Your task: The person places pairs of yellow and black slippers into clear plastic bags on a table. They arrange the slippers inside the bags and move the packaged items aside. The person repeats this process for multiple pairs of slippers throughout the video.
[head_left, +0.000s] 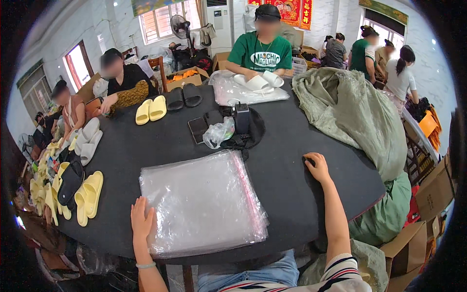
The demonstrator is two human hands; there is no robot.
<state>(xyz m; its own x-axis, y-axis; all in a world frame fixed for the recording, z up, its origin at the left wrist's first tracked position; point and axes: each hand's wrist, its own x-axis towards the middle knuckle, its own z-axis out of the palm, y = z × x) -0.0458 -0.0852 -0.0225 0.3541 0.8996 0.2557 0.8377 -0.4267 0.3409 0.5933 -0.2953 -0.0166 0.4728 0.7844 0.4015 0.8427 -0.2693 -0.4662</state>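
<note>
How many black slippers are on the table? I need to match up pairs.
3 clear ones: a pair at the far side beside the yellow pair, and one at the left edge among yellow slippers. More may be hidden in that pile.

A stack of clear rectangular plastic bags with red seal strips (202, 202) is lying flat on the black table. 1 brown cardboard box (186, 79) is sitting beyond the table. 2 red rectangular wall banners (292, 10) are hanging behind.
</note>
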